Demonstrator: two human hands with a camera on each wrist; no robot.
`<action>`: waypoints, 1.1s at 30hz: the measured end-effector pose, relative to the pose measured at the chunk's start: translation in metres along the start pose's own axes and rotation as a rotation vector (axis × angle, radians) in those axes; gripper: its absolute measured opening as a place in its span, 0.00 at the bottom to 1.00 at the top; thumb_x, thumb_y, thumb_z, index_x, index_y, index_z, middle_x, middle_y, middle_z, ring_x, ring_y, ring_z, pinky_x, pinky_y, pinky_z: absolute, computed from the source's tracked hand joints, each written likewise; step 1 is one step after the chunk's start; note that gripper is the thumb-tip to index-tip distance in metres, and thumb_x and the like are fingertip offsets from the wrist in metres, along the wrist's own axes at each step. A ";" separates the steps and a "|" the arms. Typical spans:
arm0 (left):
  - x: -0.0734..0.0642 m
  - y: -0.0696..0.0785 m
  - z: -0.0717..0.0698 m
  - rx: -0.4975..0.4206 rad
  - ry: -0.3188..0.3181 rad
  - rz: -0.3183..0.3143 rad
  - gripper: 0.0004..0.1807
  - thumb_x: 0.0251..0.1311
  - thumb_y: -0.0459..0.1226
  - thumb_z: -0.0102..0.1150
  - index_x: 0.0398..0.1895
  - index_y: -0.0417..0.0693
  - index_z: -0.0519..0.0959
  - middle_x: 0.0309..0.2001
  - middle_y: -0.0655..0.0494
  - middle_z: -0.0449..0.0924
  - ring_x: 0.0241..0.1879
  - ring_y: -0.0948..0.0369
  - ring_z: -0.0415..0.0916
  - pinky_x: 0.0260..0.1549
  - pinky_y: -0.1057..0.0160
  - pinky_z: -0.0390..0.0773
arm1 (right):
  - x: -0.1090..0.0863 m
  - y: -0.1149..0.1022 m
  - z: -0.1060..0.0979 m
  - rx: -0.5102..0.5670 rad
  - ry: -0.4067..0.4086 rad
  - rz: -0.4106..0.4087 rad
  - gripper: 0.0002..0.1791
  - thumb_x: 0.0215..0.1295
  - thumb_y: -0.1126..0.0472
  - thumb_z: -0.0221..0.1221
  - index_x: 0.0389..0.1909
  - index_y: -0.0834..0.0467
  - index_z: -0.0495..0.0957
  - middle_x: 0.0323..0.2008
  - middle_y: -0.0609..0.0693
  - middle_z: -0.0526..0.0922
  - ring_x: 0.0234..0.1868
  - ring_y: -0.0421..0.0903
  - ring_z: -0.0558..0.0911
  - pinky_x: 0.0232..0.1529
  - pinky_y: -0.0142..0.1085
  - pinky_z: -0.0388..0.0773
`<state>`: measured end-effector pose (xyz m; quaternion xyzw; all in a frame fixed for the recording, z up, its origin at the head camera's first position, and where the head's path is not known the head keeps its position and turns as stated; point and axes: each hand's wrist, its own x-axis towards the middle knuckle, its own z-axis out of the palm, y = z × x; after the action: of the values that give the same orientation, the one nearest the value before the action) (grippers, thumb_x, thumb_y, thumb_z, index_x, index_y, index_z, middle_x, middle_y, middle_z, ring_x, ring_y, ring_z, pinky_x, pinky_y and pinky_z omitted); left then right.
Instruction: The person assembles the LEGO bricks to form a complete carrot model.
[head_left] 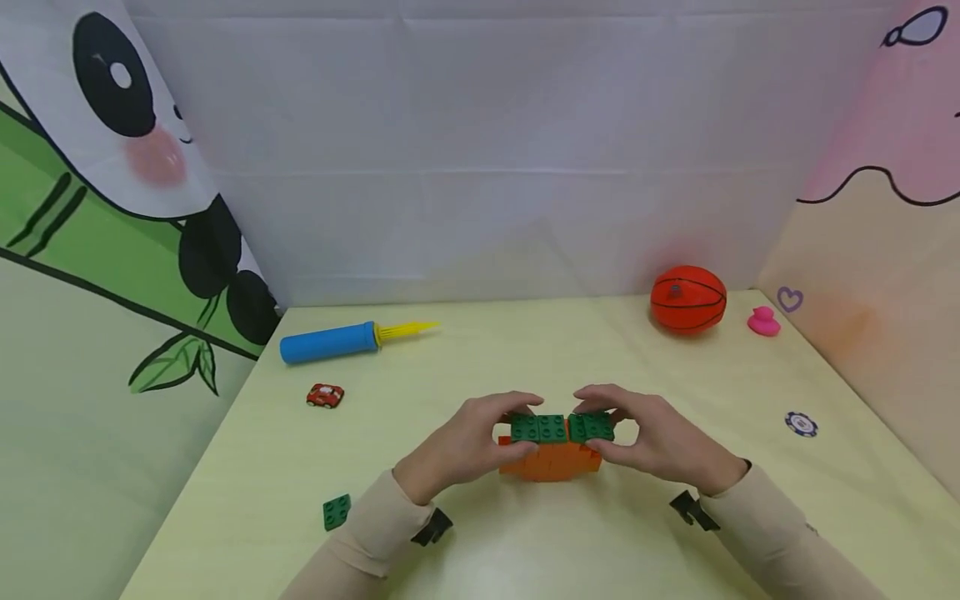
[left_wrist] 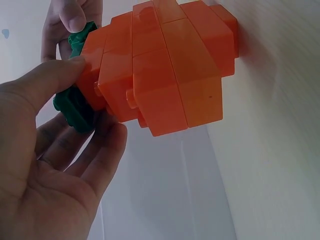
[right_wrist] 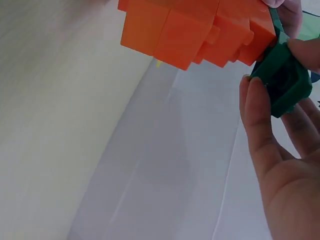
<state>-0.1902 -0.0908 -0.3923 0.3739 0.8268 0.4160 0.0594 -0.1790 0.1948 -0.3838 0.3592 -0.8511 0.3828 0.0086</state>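
An orange toy-brick build (head_left: 551,464) stands at the middle of the table with green bricks along its top, its stepped side showing studs in the left wrist view. My left hand (head_left: 472,442) grips its upper left end, thumb on the near side and fingers behind, around a green brick (left_wrist: 75,109). On the other end, my right hand (head_left: 648,437) pinches another green brick (right_wrist: 285,80) between thumb and fingers. This brick tilts at the build's top edge, its hollow underside partly showing in the right wrist view. A narrow gap separates the two green parts from above.
A loose green brick (head_left: 337,512) lies by the left sleeve. Farther back are a red toy car (head_left: 326,396) and a blue pump (head_left: 330,342) with yellow nozzle. To the right sit an orange-red ball (head_left: 688,300), a pink duck (head_left: 763,322) and a poker chip (head_left: 802,424).
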 end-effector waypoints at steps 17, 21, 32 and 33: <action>-0.002 0.000 0.002 0.004 0.000 -0.047 0.27 0.63 0.39 0.67 0.66 0.49 0.72 0.47 0.63 0.81 0.49 0.66 0.80 0.57 0.62 0.76 | 0.007 -0.003 -0.007 0.003 -0.083 0.091 0.25 0.65 0.47 0.65 0.61 0.45 0.74 0.53 0.37 0.81 0.51 0.37 0.82 0.54 0.43 0.80; -0.002 0.000 0.002 0.007 -0.004 -0.054 0.28 0.64 0.39 0.66 0.66 0.50 0.72 0.47 0.63 0.81 0.51 0.66 0.80 0.58 0.61 0.76 | 0.002 0.000 -0.003 0.059 -0.058 0.117 0.24 0.64 0.47 0.66 0.60 0.47 0.74 0.53 0.39 0.81 0.50 0.39 0.83 0.52 0.41 0.82; 0.001 0.000 0.001 0.017 0.006 -0.016 0.28 0.62 0.37 0.68 0.66 0.48 0.72 0.46 0.63 0.81 0.48 0.68 0.79 0.58 0.62 0.76 | 0.002 0.001 0.002 0.174 0.017 0.135 0.20 0.60 0.55 0.71 0.53 0.48 0.79 0.49 0.41 0.81 0.45 0.41 0.84 0.53 0.33 0.80; 0.001 0.000 0.001 0.018 0.008 -0.015 0.28 0.62 0.37 0.68 0.65 0.48 0.72 0.46 0.63 0.81 0.47 0.68 0.79 0.58 0.62 0.76 | 0.003 0.001 0.002 0.174 0.015 0.139 0.20 0.60 0.55 0.71 0.53 0.48 0.79 0.49 0.41 0.82 0.46 0.40 0.84 0.53 0.33 0.80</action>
<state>-0.1901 -0.0896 -0.3926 0.3663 0.8335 0.4098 0.0561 -0.1814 0.1922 -0.3845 0.2960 -0.8374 0.4575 -0.0429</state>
